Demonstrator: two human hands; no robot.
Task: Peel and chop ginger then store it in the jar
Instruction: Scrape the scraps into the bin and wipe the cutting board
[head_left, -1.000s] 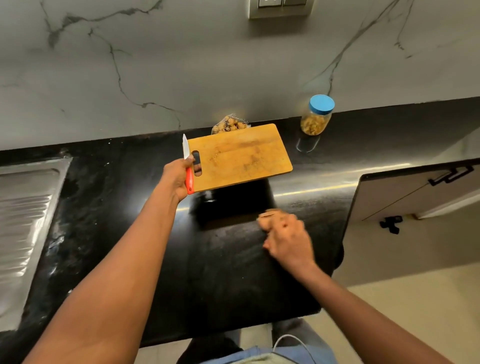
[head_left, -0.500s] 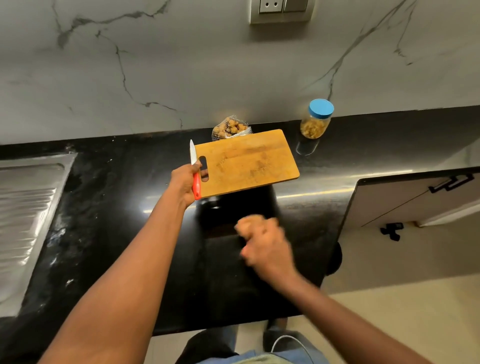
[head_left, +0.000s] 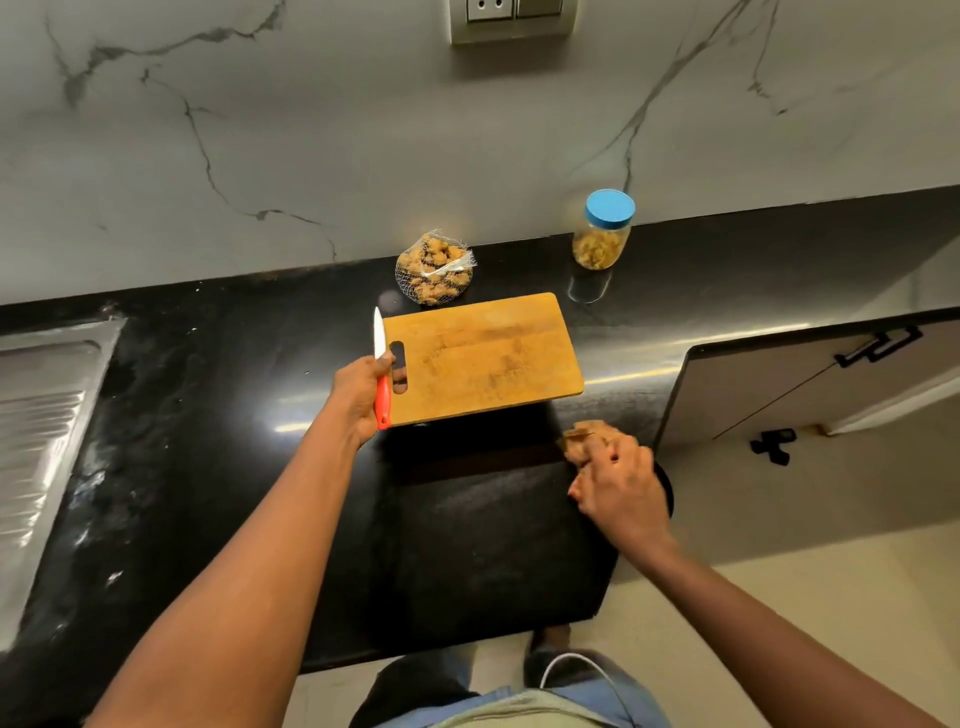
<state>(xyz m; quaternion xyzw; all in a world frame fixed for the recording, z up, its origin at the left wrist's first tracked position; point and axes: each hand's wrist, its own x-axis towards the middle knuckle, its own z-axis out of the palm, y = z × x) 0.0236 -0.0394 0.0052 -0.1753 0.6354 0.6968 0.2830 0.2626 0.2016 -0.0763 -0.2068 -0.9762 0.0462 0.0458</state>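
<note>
Now that the right hand (head_left: 621, 493), curled round a brownish clump (head_left: 587, 439) (peelings or a cloth, I cannot tell), has swept from mid-counter to the right edge of the glossy black stone counter (head_left: 208, 415), this looks like clean-up. Beyond, the left hand (head_left: 358, 395) grips the lifted tan wooden cutting board (head_left: 488, 358) and red-handled white-bladed knife (head_left: 383, 400) together. Farthest back stand a white net bag of ginger roots (head_left: 435, 267) and the clear blue-lidded jar (head_left: 602, 234), closed, pale-yellow chopped pieces filling its lower part.

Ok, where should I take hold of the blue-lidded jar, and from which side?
Probably best to wrap the clear body of the jar just below its blue lid, coming from the front, the counter's near side. It stands upright with the wall close behind and bare counter in front.
</note>
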